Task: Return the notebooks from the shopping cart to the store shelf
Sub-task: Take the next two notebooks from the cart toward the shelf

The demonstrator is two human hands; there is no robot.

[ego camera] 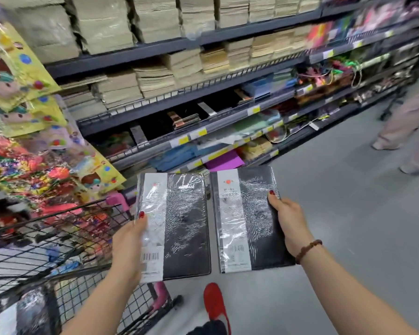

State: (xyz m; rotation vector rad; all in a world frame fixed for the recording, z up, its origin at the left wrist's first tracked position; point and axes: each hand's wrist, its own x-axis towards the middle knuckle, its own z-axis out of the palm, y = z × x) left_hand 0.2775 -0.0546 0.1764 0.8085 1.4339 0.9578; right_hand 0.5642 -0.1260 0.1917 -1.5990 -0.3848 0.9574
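**One head-worn wide-angle view, angled forward and down**

Looks from head height down over both forearms, close to the left hand and right hand. Faces the store shelf obliquely, shopping cart at lower left.

dark shelf stacked with beige notebooks

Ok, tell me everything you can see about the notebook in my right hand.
The notebook in the right hand is a slim black book sealed in shiny, wrinkled clear wrap. A pale paper band runs down its left side, with a red dot near the top and a barcode near the bottom. It is held face up over the grey floor, thumb on the cover at its right edge, beside but apart from the matching notebook in the left hand.
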